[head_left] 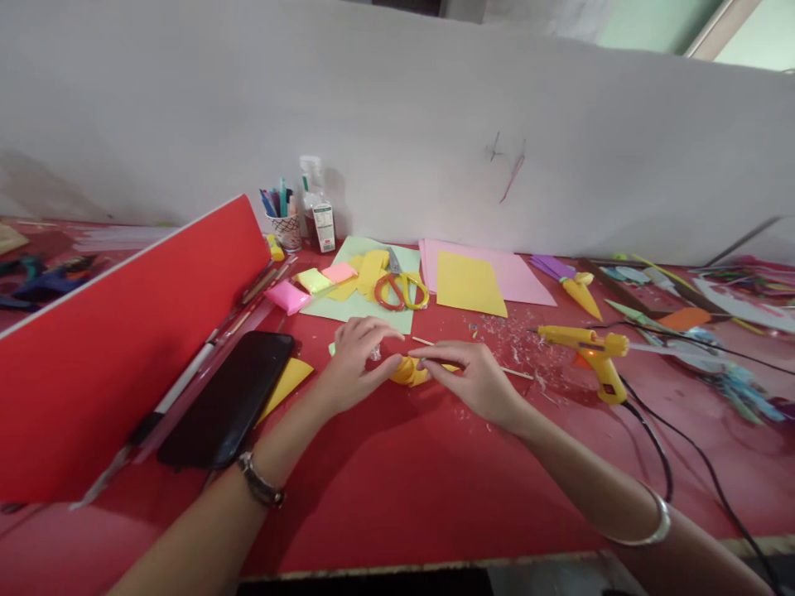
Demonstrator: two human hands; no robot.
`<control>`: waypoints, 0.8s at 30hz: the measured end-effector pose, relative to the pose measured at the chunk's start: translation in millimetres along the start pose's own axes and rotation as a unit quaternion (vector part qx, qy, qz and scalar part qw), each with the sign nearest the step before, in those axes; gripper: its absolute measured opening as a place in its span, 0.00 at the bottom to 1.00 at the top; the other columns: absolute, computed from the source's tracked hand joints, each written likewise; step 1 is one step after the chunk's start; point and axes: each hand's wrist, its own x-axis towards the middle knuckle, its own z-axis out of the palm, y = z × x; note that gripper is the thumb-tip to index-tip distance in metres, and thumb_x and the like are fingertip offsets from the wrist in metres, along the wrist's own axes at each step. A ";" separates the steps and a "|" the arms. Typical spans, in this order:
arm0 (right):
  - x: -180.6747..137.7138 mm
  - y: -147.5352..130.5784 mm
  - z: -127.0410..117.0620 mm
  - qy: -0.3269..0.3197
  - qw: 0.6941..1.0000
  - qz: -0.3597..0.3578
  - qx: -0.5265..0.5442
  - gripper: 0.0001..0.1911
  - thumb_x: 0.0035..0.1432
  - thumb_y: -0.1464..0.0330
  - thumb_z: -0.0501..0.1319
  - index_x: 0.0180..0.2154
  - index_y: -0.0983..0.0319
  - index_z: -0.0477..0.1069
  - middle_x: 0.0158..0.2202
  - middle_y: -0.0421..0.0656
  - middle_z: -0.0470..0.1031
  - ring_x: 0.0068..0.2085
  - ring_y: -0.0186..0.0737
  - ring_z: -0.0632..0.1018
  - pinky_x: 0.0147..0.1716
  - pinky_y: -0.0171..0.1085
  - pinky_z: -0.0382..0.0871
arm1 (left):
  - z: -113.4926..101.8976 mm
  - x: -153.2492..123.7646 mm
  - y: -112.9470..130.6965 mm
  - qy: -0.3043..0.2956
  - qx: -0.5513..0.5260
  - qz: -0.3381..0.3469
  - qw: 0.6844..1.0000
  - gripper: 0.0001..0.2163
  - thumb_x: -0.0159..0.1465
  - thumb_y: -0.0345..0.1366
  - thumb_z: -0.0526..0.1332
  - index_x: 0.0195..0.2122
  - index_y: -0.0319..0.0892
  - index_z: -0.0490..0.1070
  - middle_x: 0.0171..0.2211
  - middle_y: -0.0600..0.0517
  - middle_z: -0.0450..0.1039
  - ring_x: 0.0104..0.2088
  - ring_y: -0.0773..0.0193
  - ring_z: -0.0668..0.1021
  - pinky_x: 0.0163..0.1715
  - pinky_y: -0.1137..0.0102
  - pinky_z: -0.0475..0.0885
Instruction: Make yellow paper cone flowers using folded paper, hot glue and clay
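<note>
My left hand (pixel 357 364) hovers beside a small curled yellow paper piece (pixel 406 372), its thumb and fingers apart. On the other side, my right hand (pixel 478 381) pinches a thin, dark thing with a greenish tip, mostly hidden by the fingers. Behind the right hand a thin pale stick (pixel 517 374) lies on the red table. Under the left hand's fingers is a bit of clear wrapping, partly covered.
Scissors (pixel 397 285) rest on a green sheet (pixel 329 310) with yellow scraps. A yellow glue gun (pixel 587 348), its cord trailing, lies right. A black phone (pixel 233 397) and red board (pixel 137 348) are left. Behind stand a pen cup (pixel 286 232) and bottle (pixel 316 207).
</note>
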 end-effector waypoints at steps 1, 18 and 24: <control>0.5 -0.5 2.0 0.005 1.000 0.001 0.004 0.11 0.50 0.73 0.56 0.35 0.58 0.74 0.32 0.41 0.77 0.33 0.36 0.76 0.33 0.36 0.70 | 0.8 0.1 2.8 -0.008 -0.041 0.001 0.999 0.09 0.59 0.39 0.50 0.35 0.45 0.67 0.36 0.51 0.70 0.40 0.62 0.68 0.43 0.65 0.60; -7.2 -0.1 14.7 0.014 0.997 -0.081 -0.003 0.09 0.54 0.70 0.55 0.34 0.56 0.73 0.25 0.39 0.74 0.26 0.33 0.71 0.26 0.33 0.65 | 6.1 -1.3 21.5 -0.055 -0.415 -0.129 0.899 0.10 0.50 0.38 0.58 0.17 0.41 0.60 0.13 0.59 0.62 0.17 0.73 0.65 0.21 0.75 0.62; -3.2 -3.2 18.9 0.063 0.988 -0.023 0.140 0.04 0.49 0.70 0.58 0.26 0.60 0.71 0.22 0.39 0.72 0.22 0.30 0.70 0.21 0.31 0.64 | 4.7 -0.3 18.6 -0.063 -0.493 -0.129 0.858 0.12 0.50 0.42 0.59 0.17 0.41 0.60 0.11 0.60 0.61 0.16 0.73 0.65 0.22 0.74 0.63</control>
